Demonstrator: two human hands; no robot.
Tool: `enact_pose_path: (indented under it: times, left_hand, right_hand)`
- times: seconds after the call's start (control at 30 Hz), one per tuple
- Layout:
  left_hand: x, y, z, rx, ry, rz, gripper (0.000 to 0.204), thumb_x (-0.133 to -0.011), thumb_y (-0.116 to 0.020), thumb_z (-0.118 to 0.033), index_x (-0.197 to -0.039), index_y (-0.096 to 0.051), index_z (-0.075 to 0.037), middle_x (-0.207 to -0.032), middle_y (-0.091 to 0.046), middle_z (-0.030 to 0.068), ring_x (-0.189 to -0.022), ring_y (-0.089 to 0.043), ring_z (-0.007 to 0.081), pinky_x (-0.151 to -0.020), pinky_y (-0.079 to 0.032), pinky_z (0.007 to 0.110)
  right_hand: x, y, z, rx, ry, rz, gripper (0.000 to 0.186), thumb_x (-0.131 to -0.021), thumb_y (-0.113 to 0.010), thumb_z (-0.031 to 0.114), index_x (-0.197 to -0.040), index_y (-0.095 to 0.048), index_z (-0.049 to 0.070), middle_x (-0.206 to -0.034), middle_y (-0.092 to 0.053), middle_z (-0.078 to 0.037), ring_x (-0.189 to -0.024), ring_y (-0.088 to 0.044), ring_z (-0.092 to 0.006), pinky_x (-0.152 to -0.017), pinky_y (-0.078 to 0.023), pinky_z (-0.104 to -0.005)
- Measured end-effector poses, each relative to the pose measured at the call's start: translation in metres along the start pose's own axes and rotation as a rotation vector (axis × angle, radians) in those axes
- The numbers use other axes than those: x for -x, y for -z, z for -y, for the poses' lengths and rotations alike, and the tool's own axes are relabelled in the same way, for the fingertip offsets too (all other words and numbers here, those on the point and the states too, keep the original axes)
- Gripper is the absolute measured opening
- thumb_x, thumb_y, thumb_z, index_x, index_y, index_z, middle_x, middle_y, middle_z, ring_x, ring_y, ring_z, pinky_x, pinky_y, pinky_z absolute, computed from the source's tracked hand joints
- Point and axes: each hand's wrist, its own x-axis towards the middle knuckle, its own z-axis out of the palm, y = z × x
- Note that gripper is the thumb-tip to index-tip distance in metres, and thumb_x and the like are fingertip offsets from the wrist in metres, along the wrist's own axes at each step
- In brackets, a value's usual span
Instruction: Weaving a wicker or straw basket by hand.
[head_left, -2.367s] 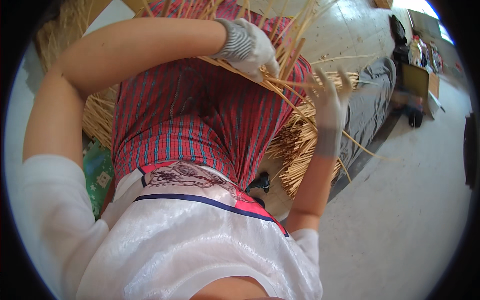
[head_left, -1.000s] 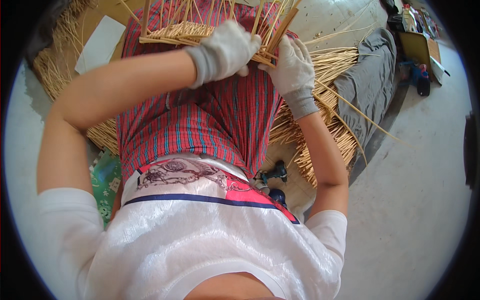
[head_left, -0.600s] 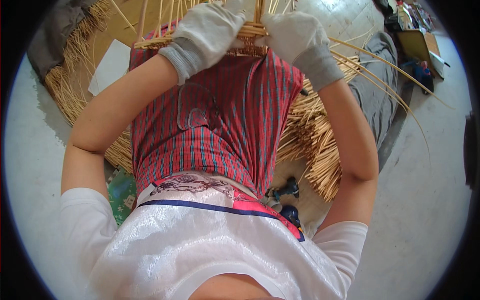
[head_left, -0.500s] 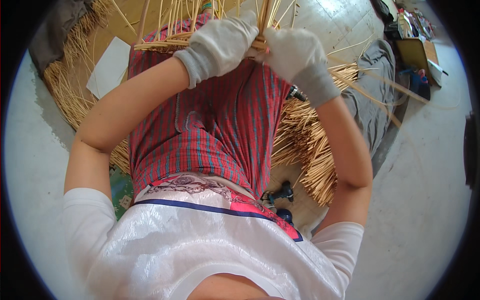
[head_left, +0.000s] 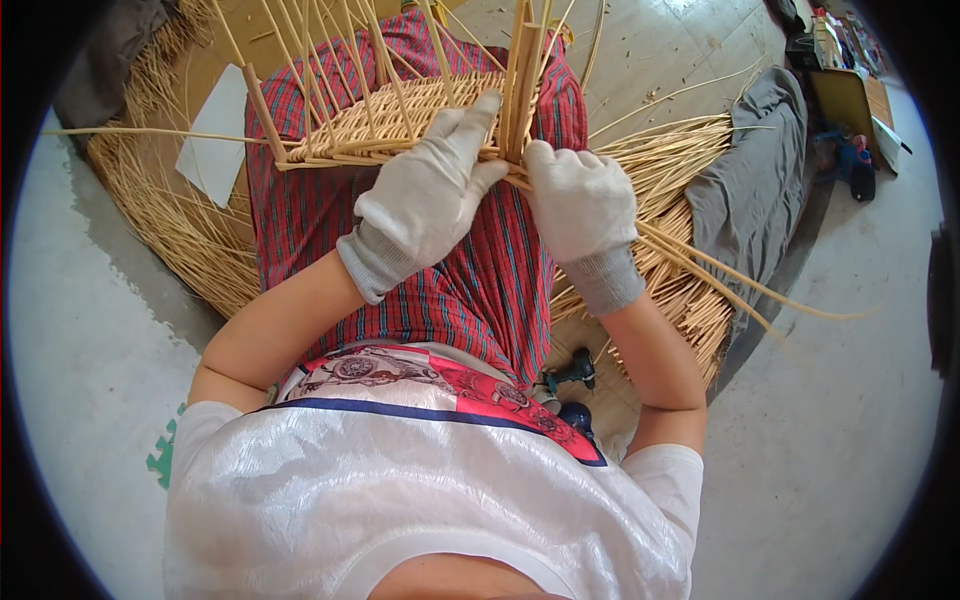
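On my lap lies a partly woven wicker basket (head_left: 400, 112), its flat base tilted and thin stakes standing up around it. My left hand (head_left: 425, 190), in a white knit glove, grips its near edge, fingers laid over the weave and thumb at the rim by the corner. A thick wooden corner post (head_left: 522, 95) stands just past those fingertips. Right beside the post, my gloved right hand (head_left: 582, 200) is closed round long wicker strands (head_left: 710, 272), whose loose ends trail out to the right. The palm hides where the strands meet the edge.
Bundles of cut wicker rods (head_left: 680, 215) lie at the right, partly under a grey cloth (head_left: 745, 170). More rods (head_left: 170, 215) and a white sheet (head_left: 213, 135) are at the left. A power drill (head_left: 570, 370) sits beside my right hip.
Both hands have come down toward me together with the basket, which now shows more of its woven base. My left hand's fingers have stretched over the weave.
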Motion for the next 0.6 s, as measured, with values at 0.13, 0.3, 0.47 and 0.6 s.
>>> enact_pose_path:
  times: [0.13, 0.3, 0.47, 0.6]
  left_hand:
    - [-0.021, -0.001, -0.009, 0.568, 0.505, 0.181, 0.039, -0.104, -0.061, -0.028, -0.133, -0.058, -0.002, -0.094, -0.065, 0.0059, -0.058, -0.060, 0.0089, -0.043, -0.051, 0.025]
    - [-0.025, -0.013, -0.009, 0.569, 0.598, 0.152, 0.027, -0.103, -0.064, -0.029, -0.105, -0.065, -0.002, -0.063, -0.059, 0.0028, -0.044, -0.055, 0.0105, -0.040, -0.044, 0.027]
    - [-0.022, -0.020, 0.004, 0.399, 0.362, 0.087, 0.031, -0.102, -0.065, -0.032, -0.098, -0.067, -0.001, -0.065, -0.058, 0.0085, -0.060, -0.065, 0.0165, -0.054, -0.049, 0.034]
    - [-0.022, -0.021, 0.006, 0.336, 0.425, 0.111, 0.033, -0.102, -0.065, -0.034, -0.100, -0.068, -0.002, -0.071, -0.064, 0.0131, -0.068, -0.068, 0.0200, -0.061, -0.051, 0.036]
  right_hand:
    - [0.013, -0.003, 0.003, -0.094, 0.012, -0.137, 0.020, -0.089, -0.064, 0.017, -0.102, -0.061, 0.003, -0.088, -0.067, -0.011, -0.084, -0.070, -0.0261, -0.083, -0.056, -0.0392]
    - [0.009, 0.009, -0.010, -0.229, 0.096, -0.051, 0.033, -0.088, -0.070, 0.024, -0.108, -0.061, -0.002, -0.098, -0.070, -0.016, -0.089, -0.071, -0.0283, -0.084, -0.056, -0.0408]
    - [-0.020, 0.010, -0.053, -0.465, 0.117, 0.355, 0.025, -0.091, -0.070, 0.033, -0.099, -0.072, 0.009, -0.066, -0.067, -0.012, -0.065, -0.070, -0.0294, -0.060, -0.055, -0.0412]
    - [-0.019, -0.002, -0.070, -0.646, 0.111, 0.377, 0.025, -0.089, -0.072, 0.036, -0.107, -0.076, 0.020, -0.073, -0.070, -0.009, -0.072, -0.070, -0.0291, -0.063, -0.055, -0.0412]
